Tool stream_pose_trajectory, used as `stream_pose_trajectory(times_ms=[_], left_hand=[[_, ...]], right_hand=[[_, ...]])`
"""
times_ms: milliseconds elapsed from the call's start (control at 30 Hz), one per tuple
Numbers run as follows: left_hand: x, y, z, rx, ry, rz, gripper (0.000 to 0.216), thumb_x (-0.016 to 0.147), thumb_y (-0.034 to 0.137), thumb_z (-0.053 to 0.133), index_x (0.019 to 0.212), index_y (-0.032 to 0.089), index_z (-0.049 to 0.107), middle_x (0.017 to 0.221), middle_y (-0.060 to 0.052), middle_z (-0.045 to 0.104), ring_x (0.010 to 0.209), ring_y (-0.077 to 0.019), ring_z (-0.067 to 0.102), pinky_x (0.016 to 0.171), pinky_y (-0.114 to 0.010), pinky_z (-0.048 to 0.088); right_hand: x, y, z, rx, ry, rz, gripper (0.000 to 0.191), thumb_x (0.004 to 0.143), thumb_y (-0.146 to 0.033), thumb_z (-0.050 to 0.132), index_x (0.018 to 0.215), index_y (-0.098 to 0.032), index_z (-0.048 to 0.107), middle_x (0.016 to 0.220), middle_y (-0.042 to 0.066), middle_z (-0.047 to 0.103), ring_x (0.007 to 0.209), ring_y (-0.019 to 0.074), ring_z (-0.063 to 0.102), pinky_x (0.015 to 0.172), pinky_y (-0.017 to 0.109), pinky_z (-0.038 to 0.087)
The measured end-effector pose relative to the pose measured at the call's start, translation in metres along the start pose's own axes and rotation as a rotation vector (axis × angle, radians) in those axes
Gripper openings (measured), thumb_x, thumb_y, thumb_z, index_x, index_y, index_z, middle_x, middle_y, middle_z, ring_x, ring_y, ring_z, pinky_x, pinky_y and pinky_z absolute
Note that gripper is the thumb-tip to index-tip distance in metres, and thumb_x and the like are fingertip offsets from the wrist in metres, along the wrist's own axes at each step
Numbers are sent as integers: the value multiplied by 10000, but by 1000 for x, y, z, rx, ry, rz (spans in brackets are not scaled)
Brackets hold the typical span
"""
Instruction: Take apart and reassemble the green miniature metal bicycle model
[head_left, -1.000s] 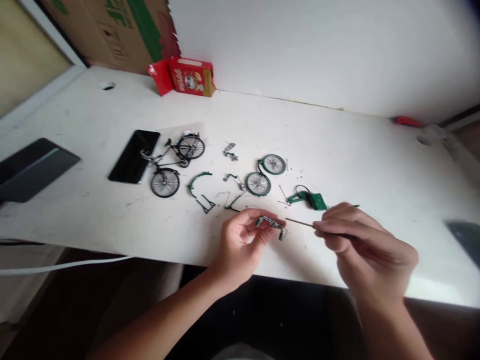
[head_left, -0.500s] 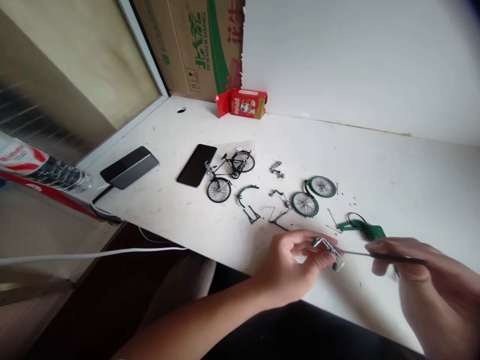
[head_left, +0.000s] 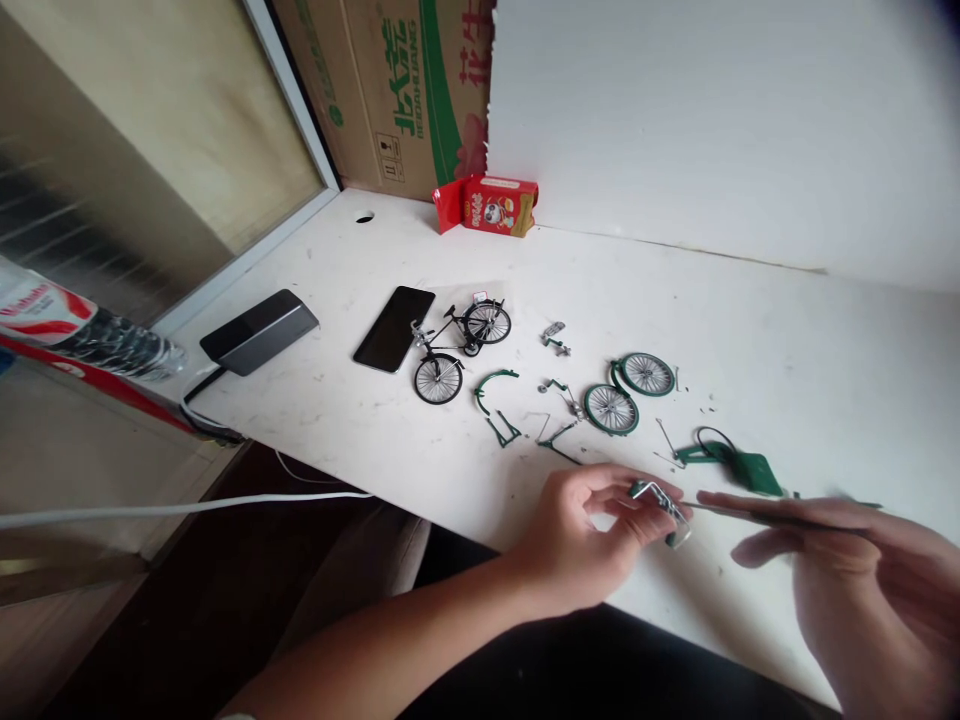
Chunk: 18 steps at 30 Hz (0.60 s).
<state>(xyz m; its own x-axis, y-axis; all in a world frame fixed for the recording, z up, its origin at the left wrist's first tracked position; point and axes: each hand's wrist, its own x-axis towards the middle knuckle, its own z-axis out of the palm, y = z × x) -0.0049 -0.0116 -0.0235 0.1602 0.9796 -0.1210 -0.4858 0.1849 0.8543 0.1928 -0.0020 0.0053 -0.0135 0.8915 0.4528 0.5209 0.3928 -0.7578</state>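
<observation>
Here at the near edge of the bench, the small handlebar is up in the left hand, a silver bent bar with dark green ends; the left grip is closed on it, thumb and fingers pinching it just above the white surface; and in from the right comes the slim screwdriver, its thin shaft pointing straight at the handlebar, the tip right by the left fingertips, though whether it touches metal I cannot tell; the right hand has the tool's dark handle along its fingers, a light grip, thumb standing a little apart below, the hand slightly blurred.

Just beyond the hands, the green block lies near the right fingers, a dark ring beside it; left of that, two spoked wheels sit with green rims, one behind the other; further left come the green fork and the curved green strip, just beside each other; then the black model bicycle, whole, its handlebars at the edge of the phone; out wide left, a dark grey device and a clear bottle; at the back, the red carton stands before a big cardboard box.
</observation>
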Motion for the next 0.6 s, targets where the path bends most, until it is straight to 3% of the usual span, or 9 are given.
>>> stream_pose_trajectory(times_ms=[100,233,367,467,600], left_hand=[[0,1,0,3,-2,10,246,912,297,861,1068,111,818,1088,-162,840,973,-255,812,949,-379,640],[0,3,0,-6,-6,-11,191,909,234,844,1049,108,809,1053,-163,842,997,-266,809,966,-390,633],[0,0,-1,-23,-12,-2,236,923,311,852,1047,116,805,1064,-161,840,1016,-275,815,968,-393,632],[-2,-1,-1,-16,-28,5,253,958,348,824,1059,117,802,1067,-159,842,1037,-271,808,977,-387,621],[-4,-1,-2,-24,-18,15,217,961,322,828,1051,126,799,1032,-139,845,998,-246,806,952,-359,620]], right_hand=[[0,-18,6,88,110,184,96,1005,-368,723,929,-316,749,840,69,796,587,279,727,532,464,568],[-1,-31,10,148,94,225,122,995,-402,745,920,-306,729,884,85,820,640,290,774,518,454,598],[-3,-29,15,203,123,207,117,1012,-370,738,929,-294,706,928,82,840,717,312,820,480,430,609],[-6,-20,18,259,163,125,113,1048,-317,697,950,-261,703,940,82,852,659,280,819,409,374,587],[-10,-6,13,333,65,6,55,1057,-257,682,1034,-208,691,975,113,860,714,274,847,414,321,626]])
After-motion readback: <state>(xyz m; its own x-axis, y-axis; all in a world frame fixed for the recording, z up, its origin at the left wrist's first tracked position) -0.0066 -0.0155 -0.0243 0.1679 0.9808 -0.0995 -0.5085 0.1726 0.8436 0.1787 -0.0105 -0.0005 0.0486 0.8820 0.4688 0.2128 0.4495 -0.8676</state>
